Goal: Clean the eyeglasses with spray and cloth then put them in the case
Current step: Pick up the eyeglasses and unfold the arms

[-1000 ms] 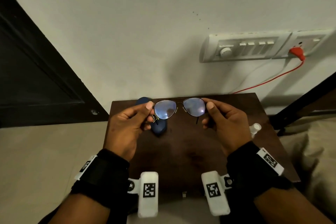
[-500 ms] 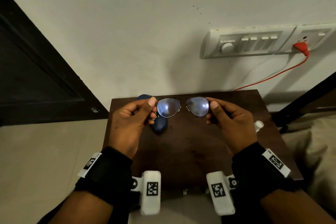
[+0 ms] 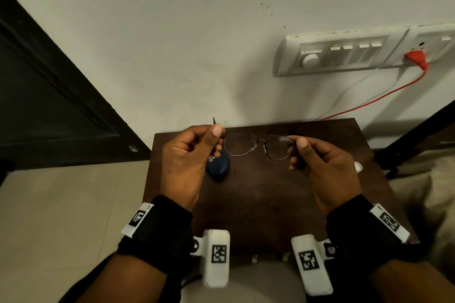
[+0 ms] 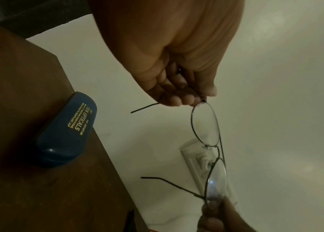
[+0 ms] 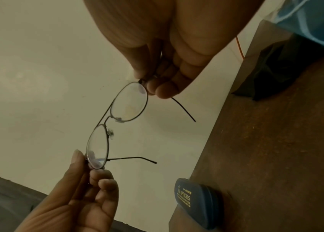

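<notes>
The left hand [image 3: 187, 162] pinches the left corner of the wire-rimmed eyeglasses [image 3: 258, 145] between thumb and fingers. Just below and beside that hand the blue Sia Opticals case [image 3: 219, 167] lies shut on the dark wooden table [image 3: 258, 204]. The eyeglasses hang in the air between the two hands, temples unfolded and pointing toward the table. The right hand [image 3: 325, 172] pinches the right corner the same way. Beyond that hand a white spray cap [image 3: 357, 167] peeks out; a dark cloth [image 5: 276, 70] lies on the table. Whether the lenses are cleaned yet is unclear; folding and casing remain.
</notes>
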